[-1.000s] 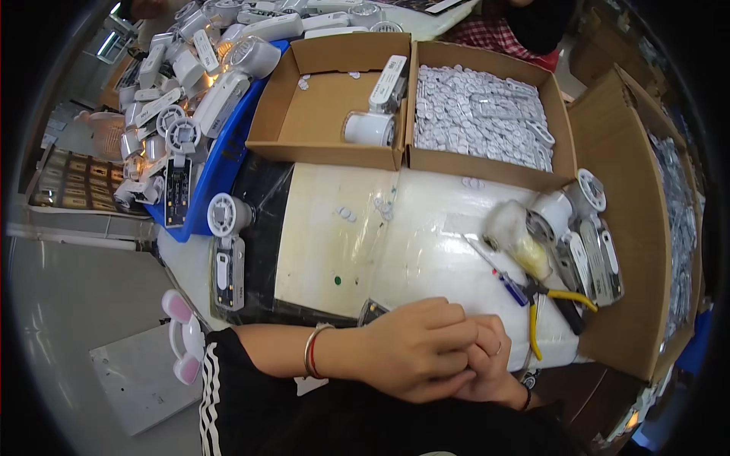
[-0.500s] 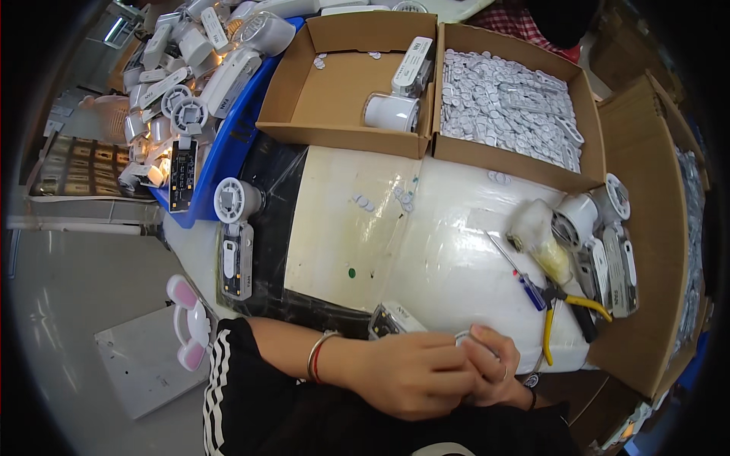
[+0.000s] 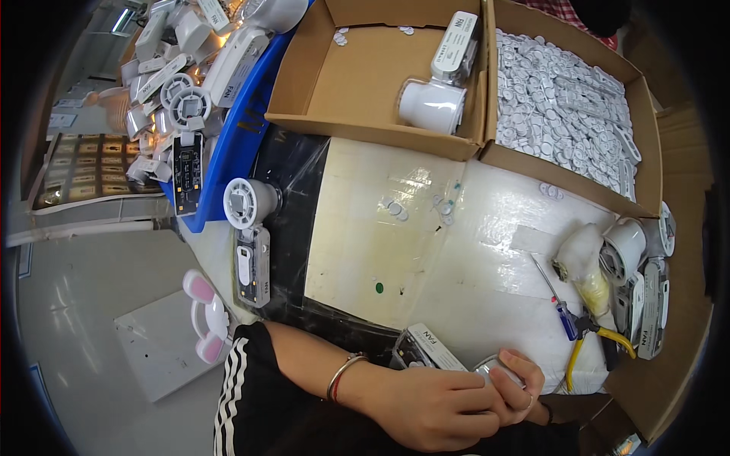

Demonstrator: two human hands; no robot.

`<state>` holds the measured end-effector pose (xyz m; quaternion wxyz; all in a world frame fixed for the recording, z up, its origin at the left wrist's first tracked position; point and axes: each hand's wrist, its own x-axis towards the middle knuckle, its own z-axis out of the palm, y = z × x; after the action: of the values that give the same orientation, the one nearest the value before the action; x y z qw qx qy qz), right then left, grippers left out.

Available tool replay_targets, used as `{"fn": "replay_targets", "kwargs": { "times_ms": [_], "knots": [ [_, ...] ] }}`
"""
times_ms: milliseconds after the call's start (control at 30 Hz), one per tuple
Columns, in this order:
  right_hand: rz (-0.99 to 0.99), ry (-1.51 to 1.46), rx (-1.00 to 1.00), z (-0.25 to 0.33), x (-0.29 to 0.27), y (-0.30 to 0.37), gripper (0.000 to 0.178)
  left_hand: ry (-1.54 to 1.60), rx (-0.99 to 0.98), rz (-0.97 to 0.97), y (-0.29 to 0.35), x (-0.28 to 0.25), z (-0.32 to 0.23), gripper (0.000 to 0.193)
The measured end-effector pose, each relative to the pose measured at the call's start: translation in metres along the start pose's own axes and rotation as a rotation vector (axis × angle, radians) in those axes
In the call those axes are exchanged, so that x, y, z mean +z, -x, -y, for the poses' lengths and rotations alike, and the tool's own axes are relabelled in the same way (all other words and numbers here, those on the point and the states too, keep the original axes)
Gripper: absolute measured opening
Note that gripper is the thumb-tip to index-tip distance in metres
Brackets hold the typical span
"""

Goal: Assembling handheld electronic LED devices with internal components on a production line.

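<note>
A grey floor [image 3: 76, 342] with soft reflections fills the lower left of the frame, a paler flat panel [image 3: 156, 357] showing against it. A white rail [image 3: 84, 230] crosses the left side. The bright strip [image 3: 125, 21] at upper left may be a lamp or window. A glossy pale worktable [image 3: 487, 292] spans the centre.

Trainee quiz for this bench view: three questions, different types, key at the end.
1. True or false: the right hand is on the pliers.
2. Where is the heap of small white discs?
a) in the blue tub
b) in the right one of the two far cardboard boxes
c) on the screwdriver
3. Fill in: the silver bangle is on the ___ wrist.

Key: 1. False, its fingers hold a round white part; 2. b; 3. left.
</note>
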<state>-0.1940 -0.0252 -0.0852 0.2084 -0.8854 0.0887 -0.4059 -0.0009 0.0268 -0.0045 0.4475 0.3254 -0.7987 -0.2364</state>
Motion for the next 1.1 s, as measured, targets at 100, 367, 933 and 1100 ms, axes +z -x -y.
{"fn": "replay_targets", "kwargs": {
  "times_ms": [100, 367, 933, 1100],
  "knots": [
    [-0.001, -0.037, 0.054, -0.002, -0.004, 0.005, 0.024, 0.015, 0.052, -0.022, 0.006, -0.015, -0.007, 0.011],
    [0.021, -0.138, 0.102, 0.003, -0.007, -0.013, 0.034, -0.036, 0.120, -0.055, 0.003, -0.020, 0.002, 0.008],
    [-0.218, 0.084, 0.437, 0.015, -0.011, -0.033, 0.049, -0.291, -0.437, -0.844, 0.058, -0.068, 0.010, 0.022],
    [-0.141, 0.168, 0.360, 0.017, -0.031, -0.046, 0.048, -0.325, -0.569, -0.902, 0.111, -0.050, -0.007, 0.023]
  ]
}}
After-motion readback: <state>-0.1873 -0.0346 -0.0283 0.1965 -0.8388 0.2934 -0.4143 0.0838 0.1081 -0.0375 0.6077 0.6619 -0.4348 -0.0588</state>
